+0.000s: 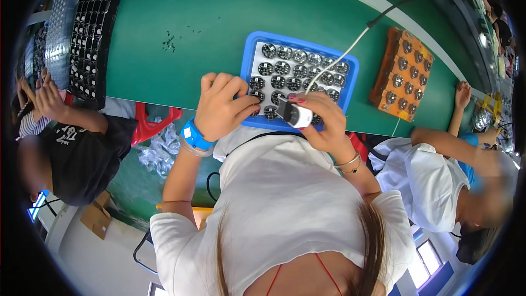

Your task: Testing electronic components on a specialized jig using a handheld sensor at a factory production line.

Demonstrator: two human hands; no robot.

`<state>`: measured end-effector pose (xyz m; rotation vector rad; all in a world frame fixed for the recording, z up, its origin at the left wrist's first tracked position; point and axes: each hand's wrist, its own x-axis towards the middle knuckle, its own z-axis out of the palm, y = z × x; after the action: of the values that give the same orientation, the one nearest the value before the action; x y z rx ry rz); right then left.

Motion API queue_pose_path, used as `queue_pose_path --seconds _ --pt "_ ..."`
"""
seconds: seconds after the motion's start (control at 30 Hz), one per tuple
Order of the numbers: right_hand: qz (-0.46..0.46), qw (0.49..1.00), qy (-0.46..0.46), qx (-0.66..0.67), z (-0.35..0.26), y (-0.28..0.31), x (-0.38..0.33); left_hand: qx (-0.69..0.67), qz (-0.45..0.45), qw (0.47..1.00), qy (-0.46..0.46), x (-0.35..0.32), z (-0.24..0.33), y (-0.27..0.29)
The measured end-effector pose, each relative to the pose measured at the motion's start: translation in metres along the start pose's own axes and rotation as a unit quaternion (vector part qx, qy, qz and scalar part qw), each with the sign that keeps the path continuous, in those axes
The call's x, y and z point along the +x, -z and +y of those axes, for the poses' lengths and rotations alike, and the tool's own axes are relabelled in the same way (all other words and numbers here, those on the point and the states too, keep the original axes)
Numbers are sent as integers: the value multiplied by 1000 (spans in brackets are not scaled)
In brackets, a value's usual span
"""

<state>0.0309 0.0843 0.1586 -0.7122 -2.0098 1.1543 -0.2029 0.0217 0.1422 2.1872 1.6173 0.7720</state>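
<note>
A blue tray [246,57] in front of me holds rows of small round black parts [278,81] on a white liner. My left hand [222,101], wearing a blue band, is at the tray's near left corner. Its thumb and index finger come together over the round parts there; what they pinch, if anything, is hidden. In my right hand [329,120] is a white-and-black corded handheld device [299,115], its black end over the near row of parts. A pale cable [334,63] runs from it across the tray.
Tiny black bits [170,42] lie scattered on the green table [181,0]. An orange block [388,71] with round metal parts stands at right, and a black compartment tray [98,33] at left. People sit on both sides, the left one's hand [50,101] raised.
</note>
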Motion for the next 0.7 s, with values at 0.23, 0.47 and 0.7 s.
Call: queue_pose_path --seconds 0.23,0.47,0.7 --pt "-101 992 25 -73 3 -28 19 -22 58 998 -6 -6 -6 4" --pt "20 997 -71 26 5 -35 7 -14 36 999 -7 -12 -15 9" --pt "0 999 9 32 8 -24 3 -17 77 994 78 -22 -4 3"
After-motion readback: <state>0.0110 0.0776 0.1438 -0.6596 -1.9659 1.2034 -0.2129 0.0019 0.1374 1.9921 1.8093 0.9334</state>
